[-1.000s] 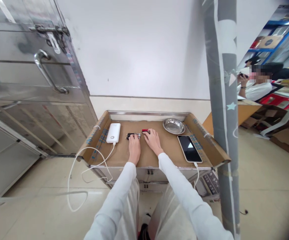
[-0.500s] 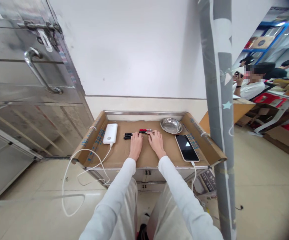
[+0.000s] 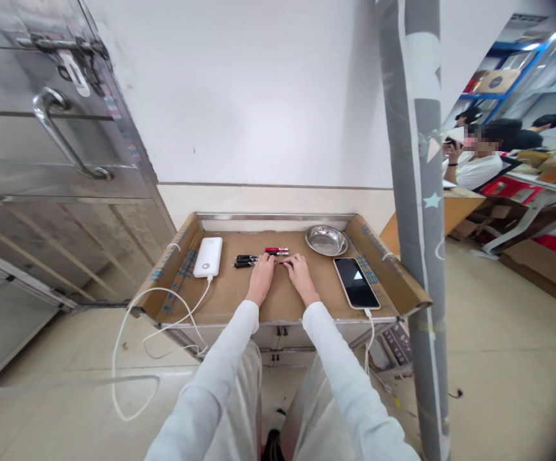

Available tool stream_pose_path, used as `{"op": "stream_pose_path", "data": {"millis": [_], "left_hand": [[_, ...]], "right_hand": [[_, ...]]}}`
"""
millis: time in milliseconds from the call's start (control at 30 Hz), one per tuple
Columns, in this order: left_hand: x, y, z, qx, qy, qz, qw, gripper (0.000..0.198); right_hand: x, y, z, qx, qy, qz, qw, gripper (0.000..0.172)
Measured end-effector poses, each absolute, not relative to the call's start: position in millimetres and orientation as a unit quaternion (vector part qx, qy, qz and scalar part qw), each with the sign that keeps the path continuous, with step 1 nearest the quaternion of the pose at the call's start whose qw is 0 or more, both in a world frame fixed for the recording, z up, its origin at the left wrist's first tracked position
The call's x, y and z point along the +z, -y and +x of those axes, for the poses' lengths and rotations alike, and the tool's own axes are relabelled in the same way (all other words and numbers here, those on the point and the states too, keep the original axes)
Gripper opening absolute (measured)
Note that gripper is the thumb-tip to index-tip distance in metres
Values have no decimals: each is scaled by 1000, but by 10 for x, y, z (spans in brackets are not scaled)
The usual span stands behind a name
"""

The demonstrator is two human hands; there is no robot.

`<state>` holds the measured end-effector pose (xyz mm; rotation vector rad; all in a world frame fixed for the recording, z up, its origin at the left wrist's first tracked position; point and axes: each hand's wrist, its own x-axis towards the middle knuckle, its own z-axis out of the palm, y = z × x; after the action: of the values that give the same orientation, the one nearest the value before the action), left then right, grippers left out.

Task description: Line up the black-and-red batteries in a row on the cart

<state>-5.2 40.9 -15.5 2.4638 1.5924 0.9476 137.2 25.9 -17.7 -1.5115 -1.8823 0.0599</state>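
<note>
Several black pens (image 3: 244, 262) lie side by side on the cardboard-lined tabletop (image 3: 278, 304), their right ends partly hidden by my left hand (image 3: 261, 276). The fingers of that hand are bent and pressed together at the pens' right side. Close by, my right hand (image 3: 300, 276) pinches with thumb and fingertips at a small, thin dark piece, too small to name. The two sets of fingertips are a short gap apart. Just beyond them sits a red pen (image 3: 275, 250), with a further pen partly covered by the fingers.
A white power bank (image 3: 208, 257) with a white cable lies left, a phone (image 3: 357, 283) plugged into a cable lies right. Behind the phone stands a round metal dish (image 3: 326, 241). A grey wrapped pole (image 3: 415, 192) rises at the right; a person (image 3: 480, 160) sits beyond.
My fingertips have drawn in from a flatter pose into pinches. More of the red pen shows. The whole view has shifted slightly.
</note>
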Motion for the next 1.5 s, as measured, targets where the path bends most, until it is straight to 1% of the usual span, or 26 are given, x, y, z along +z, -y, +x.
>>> {"op": "stream_pose_path", "data": {"millis": [167, 333, 433, 500, 600, 733, 833, 900, 1033, 1100, 1200, 1333, 1500], "left_hand": [[-117, -390, -60, 307, -504, 805, 52, 17], [-128, -401, -48, 309, -500, 808, 53, 15], [-150, -423, -39, 307, -486, 817, 56, 13], [-161, -435, -35, 312, -469, 823, 76, 13], [-166, -445, -26, 326, -451, 825, 95, 21], [-131, -454, -5, 332, -461, 822, 44, 32], [-78, -451, 11, 311, -462, 831, 10, 38], [-44, -428, 16, 290, -458, 840, 2, 37], [-9, -325, -9, 245, -453, 857, -9, 24], [-15, -263, -33, 231, -446, 865, -4, 21], [-40, -199, -64, 247, -452, 857, 0, 21], [-75, -189, -75, 294, -482, 825, -22, 21], [-104, -196, -85, 304, -480, 822, -42, 21]], "right_hand": [[-190, -272, 1385, 44, 719, -580, 380, 21], [-156, -252, 1365, 114, 720, -545, 414, 26], [-162, -249, 1352, 127, 724, -531, 422, 26], [-179, -252, 1347, 118, 721, -536, 423, 24], [-203, -251, 1345, 84, 716, -560, 408, 21], [-192, -202, 1343, 43, 708, -596, 376, 22], [-134, -125, 1349, 18, 695, -618, 367, 24], [-88, -65, 1356, 3, 678, -634, 370, 26], [-43, 23, 1373, -16, 640, -665, 385, 28], [-48, 41, 1380, -20, 631, -672, 388, 29], [-59, 49, 1382, -21, 634, -672, 383, 28], [-41, 71, 1352, -24, 654, -661, 367, 24], [-5, 104, 1286, -32, 707, -618, 342, 24]]}}
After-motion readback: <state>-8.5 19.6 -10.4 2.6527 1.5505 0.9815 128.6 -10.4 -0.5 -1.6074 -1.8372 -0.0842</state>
